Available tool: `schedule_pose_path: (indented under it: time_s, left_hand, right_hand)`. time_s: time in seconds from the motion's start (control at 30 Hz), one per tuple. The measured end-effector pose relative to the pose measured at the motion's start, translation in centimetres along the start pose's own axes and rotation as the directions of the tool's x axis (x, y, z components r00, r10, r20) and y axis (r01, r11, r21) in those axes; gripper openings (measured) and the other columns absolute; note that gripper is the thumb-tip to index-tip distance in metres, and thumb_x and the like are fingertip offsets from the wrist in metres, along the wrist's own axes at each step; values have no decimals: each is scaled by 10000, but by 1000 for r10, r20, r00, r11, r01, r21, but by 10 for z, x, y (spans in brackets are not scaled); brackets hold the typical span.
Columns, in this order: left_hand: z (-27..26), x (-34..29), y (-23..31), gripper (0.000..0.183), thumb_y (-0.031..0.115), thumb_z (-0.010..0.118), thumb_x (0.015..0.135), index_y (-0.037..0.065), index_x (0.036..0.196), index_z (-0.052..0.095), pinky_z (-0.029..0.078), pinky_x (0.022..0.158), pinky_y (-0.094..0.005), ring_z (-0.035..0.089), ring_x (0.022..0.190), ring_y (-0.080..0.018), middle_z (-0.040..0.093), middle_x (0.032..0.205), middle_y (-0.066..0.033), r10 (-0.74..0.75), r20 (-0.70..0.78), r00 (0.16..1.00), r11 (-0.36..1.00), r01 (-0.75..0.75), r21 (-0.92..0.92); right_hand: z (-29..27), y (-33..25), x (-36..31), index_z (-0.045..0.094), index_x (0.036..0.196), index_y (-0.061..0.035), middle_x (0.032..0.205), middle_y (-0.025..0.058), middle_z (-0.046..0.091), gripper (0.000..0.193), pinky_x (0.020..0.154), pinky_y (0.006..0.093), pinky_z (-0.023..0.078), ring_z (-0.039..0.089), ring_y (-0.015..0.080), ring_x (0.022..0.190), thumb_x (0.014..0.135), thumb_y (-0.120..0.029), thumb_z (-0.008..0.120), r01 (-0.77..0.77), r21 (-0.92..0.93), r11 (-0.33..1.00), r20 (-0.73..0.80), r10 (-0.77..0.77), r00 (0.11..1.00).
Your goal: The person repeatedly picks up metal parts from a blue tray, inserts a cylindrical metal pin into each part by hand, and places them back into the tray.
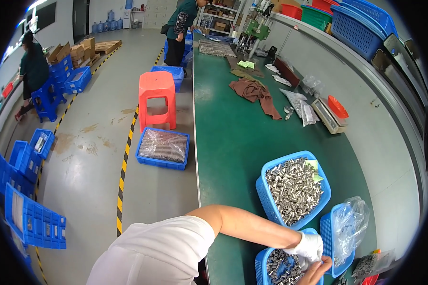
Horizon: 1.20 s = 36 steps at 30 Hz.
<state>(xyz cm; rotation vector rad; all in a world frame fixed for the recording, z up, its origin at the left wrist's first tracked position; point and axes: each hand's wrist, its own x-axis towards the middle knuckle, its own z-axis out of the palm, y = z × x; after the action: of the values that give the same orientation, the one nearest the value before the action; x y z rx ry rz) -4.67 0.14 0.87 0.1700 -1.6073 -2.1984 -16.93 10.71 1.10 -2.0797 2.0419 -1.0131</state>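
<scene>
At the lower right, my left hand (308, 246), in a white glove, bends over the near blue basket (261, 267) of small metal cylinders (281, 266). Its fingers curl down and are closed; what they hold is hidden. Bare-fingered, my right hand (316, 271) comes in at the lower edge and meets the left one, its fingertips pressed together. Whatever sits between the two hands is too small or covered to make out. Just beyond them stands a larger blue basket (261, 192) heaped with short shiny metal sleeves (292, 190), a pale green slip (313, 166) on top.
A narrow blue basket (336, 270) with a clear plastic bag (351, 223) stands on the right. Farther along the green table (233, 137) lie brown cloths (256, 92), bags and a scale (329, 115). A red stool (157, 90) is left of the table. Two people work farther off.
</scene>
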Motion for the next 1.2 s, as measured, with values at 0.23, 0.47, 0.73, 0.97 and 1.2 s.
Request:
schedule_pose_path:
  time_s: [0.23, 0.47, 0.73, 0.97, 1.2]
  left_hand:
    - [1, 7, -2, 77, 64, 593, 680, 9, 732, 598, 482, 493, -265, 564, 523, -171, 581, 622, -87, 34, -179, 983, 981, -68, -182]
    - [-9, 29, -22, 148, 148, 594, 712, 34, 806, 591, 486, 563, -297, 572, 666, -187, 596, 774, -98, -83, -172, 982, 990, 60, -130]
    - [-13, 29, -18, 137, 34, 561, 694, 18, 576, 494, 409, 401, -254, 485, 438, -146, 465, 509, -56, -21, -212, 977, 958, -40, -283]
    - [-31, 55, -57, 47, 124, 574, 546, 88, 569, 595, 421, 449, -314, 534, 487, -214, 573, 582, -105, 187, -131, 974, 981, -191, -23]
    - [-35, 0, 17, 150, 38, 403, 747, -25, 837, 505, 390, 414, -209, 479, 522, -125, 493, 662, -73, -306, -227, 925, 911, 215, -351]
  right_hand:
    - [-12, -7, 12, 366, 1112, 101, 1121, 292, 394, 455, 870, 381, 293, 404, 336, 1008, 871, -285, 388, -43, 71, 997, -32, 45, 998]
    - [-13, -30, 9, 499, 964, 94, 945, 278, 523, 355, 757, 366, 386, 501, 344, 817, 873, -231, 389, -90, -183, 979, 98, 109, 989]
    - [-28, 23, -2, 495, 699, 26, 577, 106, 473, 277, 447, 287, 326, 416, 191, 495, 826, -211, 428, 67, 47, 997, -231, -54, 972]
    - [-16, 34, 12, 491, 904, -31, 623, -18, 370, 171, 445, 178, 266, 322, 50, 524, 805, -155, 428, -181, 427, 886, -186, 282, 941]
    - [2, 7, 28, 507, 902, -49, 566, -37, 395, 156, 419, 165, 340, 308, 23, 421, 753, -97, 513, -268, 768, 582, -64, 486, 872]
